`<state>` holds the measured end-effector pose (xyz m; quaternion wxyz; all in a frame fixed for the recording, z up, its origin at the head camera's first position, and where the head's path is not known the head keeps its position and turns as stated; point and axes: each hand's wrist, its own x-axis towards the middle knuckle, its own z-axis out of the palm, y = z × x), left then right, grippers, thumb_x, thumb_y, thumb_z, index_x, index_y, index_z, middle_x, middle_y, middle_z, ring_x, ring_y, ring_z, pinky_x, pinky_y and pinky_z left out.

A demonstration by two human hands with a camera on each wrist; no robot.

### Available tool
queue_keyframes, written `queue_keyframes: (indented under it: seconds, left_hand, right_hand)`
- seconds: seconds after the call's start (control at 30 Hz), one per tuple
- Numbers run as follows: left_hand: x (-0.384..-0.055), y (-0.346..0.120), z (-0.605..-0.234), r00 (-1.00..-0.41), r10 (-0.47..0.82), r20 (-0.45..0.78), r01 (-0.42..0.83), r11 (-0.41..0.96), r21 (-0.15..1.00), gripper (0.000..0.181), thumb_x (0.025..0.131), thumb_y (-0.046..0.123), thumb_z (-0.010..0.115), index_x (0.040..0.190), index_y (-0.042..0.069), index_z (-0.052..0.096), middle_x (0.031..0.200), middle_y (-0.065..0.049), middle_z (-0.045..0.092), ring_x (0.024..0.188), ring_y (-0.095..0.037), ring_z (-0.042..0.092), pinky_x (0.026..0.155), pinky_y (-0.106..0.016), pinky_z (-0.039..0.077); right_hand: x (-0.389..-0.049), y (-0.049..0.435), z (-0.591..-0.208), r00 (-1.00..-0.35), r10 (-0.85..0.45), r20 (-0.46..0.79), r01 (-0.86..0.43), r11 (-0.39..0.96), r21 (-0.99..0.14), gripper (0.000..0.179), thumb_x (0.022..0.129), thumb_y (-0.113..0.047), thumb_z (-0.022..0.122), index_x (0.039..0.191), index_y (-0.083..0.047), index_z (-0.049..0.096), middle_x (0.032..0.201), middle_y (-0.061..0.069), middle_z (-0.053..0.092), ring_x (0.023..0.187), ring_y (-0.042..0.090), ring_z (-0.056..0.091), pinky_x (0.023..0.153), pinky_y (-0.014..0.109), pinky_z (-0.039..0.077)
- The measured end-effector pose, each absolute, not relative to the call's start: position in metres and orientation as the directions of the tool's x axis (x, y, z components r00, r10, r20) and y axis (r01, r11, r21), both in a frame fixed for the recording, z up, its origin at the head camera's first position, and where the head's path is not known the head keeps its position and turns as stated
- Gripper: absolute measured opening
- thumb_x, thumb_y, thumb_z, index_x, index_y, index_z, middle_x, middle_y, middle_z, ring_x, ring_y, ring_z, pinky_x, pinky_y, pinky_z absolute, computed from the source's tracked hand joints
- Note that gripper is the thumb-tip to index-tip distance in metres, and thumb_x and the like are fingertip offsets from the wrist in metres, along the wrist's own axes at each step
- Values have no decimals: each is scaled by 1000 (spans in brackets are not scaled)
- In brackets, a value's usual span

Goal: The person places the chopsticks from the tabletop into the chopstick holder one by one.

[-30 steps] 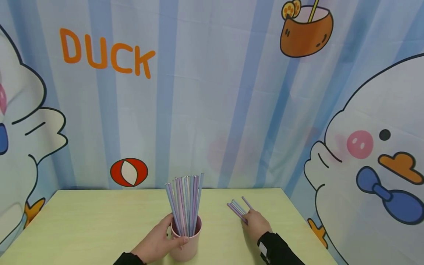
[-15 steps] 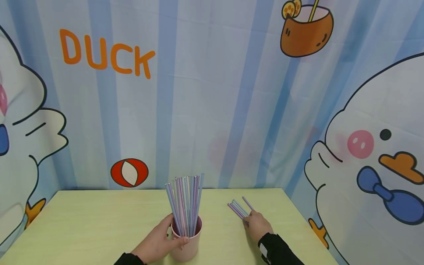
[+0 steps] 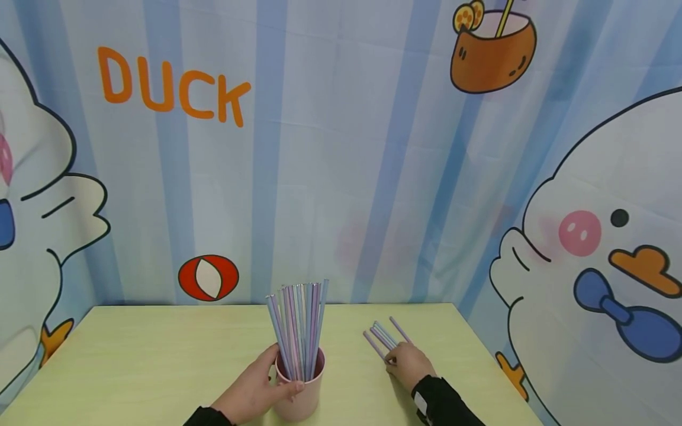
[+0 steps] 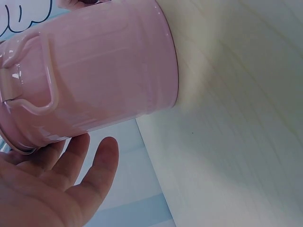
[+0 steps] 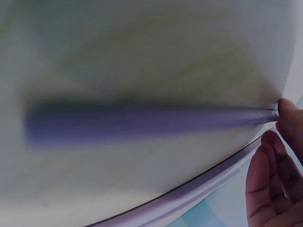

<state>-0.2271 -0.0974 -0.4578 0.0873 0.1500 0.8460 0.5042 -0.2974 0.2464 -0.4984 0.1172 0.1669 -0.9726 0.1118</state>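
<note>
In the head view my left hand [image 3: 256, 384] grips a small pink pail [image 3: 301, 403], thumb in front and fingers at the far-left rim. Pale purple, blue and pink drinking straws [image 3: 298, 331] stand upright in it. The left wrist view shows a loop handle [image 4: 49, 85] on the pail's side and fingers [image 4: 78, 158] against its wall. Farther right, my right hand [image 3: 410, 367] is low over the table at several loose straws [image 3: 385, 336]. Thumb and fingertip pinch one purple straw [image 5: 142, 125] by its end in the right wrist view; the other fingers [image 5: 260, 184] curl loosely.
A pale yellow table [image 3: 176, 355] carries the pail and straws. Behind it hangs a blue-striped curtain [image 3: 330, 177] with printed ducks. One loose straw [image 3: 399, 328] lies slightly apart from the others, toward the right.
My right hand has shifted slightly left and nearer, and one straw has come away leftward from the loose bunch. The left hand and pail have stayed still.
</note>
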Motion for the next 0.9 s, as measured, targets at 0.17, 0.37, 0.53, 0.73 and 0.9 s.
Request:
queue_keyframes:
  seconds: [0.17, 0.37, 0.53, 0.73, 0.9]
  left_hand:
    - [-227, -97, -457, -942, 336, -9, 150, 444, 884, 96, 80, 47, 75, 152, 5, 27, 149, -23, 38, 127, -45, 42, 95, -72, 36]
    - [-227, -96, -457, -944, 329, -26, 128, 438, 890, 98, 79, 46, 75, 153, 5, 25, 150, -24, 36, 129, -48, 39, 95, -73, 35]
    - [-228, -96, -457, -944, 329, -27, 127, 440, 889, 98, 79, 46, 75, 153, 5, 25, 150, -24, 36, 129, -48, 40, 95, -73, 35]
    - [-227, -96, -457, -944, 330, -21, 135, 442, 887, 98, 79, 47, 75, 152, 5, 26, 149, -24, 38, 128, -47, 40, 95, -72, 36]
    - [-226, -96, -456, -942, 334, -16, 140, 435, 889, 96, 80, 47, 75, 152, 5, 26, 149, -24, 38, 128, -46, 41, 96, -72, 35]
  right_hand:
    - [-293, 238, -494, -920, -312, 236, -363, 905, -221, 7, 78, -9, 78, 85, -7, 77, 75, 0, 68, 71, 17, 64, 64, 36, 55]
    - [-293, 230, -497, -931, -307, 198, -351, 902, -253, 6, 80, -8, 77, 85, -9, 74, 73, -4, 63, 66, 12, 57, 61, 33, 52]
    - [-290, 223, -496, -925, -330, 186, -374, 875, -307, 13, 80, -4, 76, 92, -6, 74, 72, -3, 59, 63, 11, 52, 58, 33, 49]
    - [-287, 212, -483, -914, -354, 198, -404, 837, -368, 20, 82, 0, 72, 102, -3, 72, 74, -3, 61, 62, 11, 53, 54, 30, 47]
    - [-287, 204, -467, -907, -357, 225, -421, 787, -450, 26, 85, -2, 70, 111, -2, 69, 77, -2, 61, 66, 12, 56, 56, 30, 49]
